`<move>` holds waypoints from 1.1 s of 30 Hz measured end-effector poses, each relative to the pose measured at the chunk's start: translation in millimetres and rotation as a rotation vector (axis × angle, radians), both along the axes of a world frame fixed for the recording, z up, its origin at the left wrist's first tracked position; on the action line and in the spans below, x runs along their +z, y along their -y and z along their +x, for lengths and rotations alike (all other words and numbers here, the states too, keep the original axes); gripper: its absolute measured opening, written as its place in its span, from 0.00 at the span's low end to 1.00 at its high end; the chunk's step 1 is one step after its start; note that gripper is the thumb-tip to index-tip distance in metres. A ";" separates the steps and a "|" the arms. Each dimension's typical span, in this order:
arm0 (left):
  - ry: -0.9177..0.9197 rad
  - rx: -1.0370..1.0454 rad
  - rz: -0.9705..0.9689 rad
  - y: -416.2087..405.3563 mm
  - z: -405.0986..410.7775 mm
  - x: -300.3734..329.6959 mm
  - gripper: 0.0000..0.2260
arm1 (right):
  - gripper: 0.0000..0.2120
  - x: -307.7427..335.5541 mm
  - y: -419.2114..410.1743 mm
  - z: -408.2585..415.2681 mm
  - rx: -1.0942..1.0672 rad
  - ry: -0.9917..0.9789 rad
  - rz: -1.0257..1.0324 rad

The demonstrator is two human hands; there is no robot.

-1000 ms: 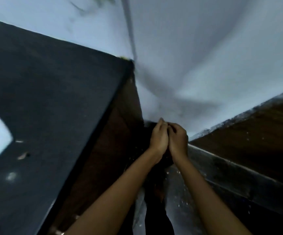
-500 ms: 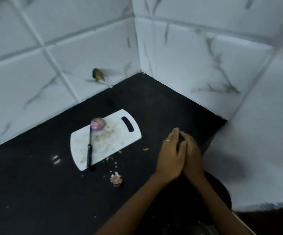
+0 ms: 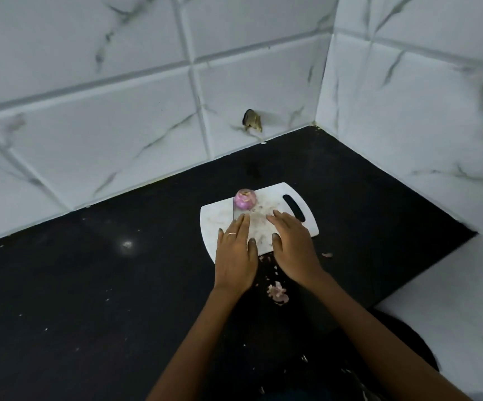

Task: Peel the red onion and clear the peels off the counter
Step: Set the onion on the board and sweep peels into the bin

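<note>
Behind the work area, two walls [image 3: 118,134] of glossy white tile with grey marble veining meet in a corner at about 1 o'clock, with a small dark chipped hole [image 3: 252,120] low in the left wall. Below them spreads the table [image 3: 89,285], one flat slab of black, slightly shiny stone, speckled with tiny pale crumbs.

One white plastic cutting board [image 3: 266,204] lies at the centre, rectangular with rounded corners and a slotted handle opening toward 2 o'clock; its surface is smeared and scuffed.

Two bare hands reach up from 6 o'clock. The left hand [image 3: 236,253] lies flat with straight fingers over the board's 7 o'clock corner, a thin ring on one finger, its grip open and holding nothing. The right hand [image 3: 293,247] lies just beside it over the board's near edge, fingers also straight and spread, grip open and empty. A strip of grey knife blade [image 3: 236,214] shows beyond the left fingertips.

One red onion [image 3: 245,199], round, peeled and glossy pink-purple, sits on the board's far edge at 12 o'clock from the left hand, touching the blade.

One crumpled pinkish peel [image 3: 277,293] lies on the table at 6 o'clock from the board, between the forearms. One smaller scrap [image 3: 327,255] lies at 3 o'clock from the right hand, and a few crumbs sit by the board's near edge.
</note>
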State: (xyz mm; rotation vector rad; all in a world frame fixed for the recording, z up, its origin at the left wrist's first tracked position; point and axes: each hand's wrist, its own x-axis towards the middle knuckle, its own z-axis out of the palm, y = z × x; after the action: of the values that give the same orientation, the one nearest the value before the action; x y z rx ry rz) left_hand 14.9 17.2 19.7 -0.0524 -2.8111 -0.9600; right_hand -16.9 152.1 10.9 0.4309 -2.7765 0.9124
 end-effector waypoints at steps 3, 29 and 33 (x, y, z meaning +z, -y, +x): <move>0.046 -0.004 -0.038 6.7 4.5 -15.1 0.23 | 0.20 -16.8 -7.8 -4.7 -0.036 0.113 0.118; 0.147 0.352 -0.135 14.0 -10.3 -63.2 0.22 | 0.34 -65.4 -4.4 -71.2 0.087 0.327 0.462; 0.195 0.428 -0.048 15.6 -17.3 -59.4 0.14 | 0.39 -75.5 16.5 -38.8 0.375 0.209 0.547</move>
State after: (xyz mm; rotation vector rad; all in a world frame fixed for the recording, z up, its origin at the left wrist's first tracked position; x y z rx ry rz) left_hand -2.4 1.6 -39.7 0.6413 -2.8347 -0.8296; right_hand -55.7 135.5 -64.6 1.0165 -3.1821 0.2367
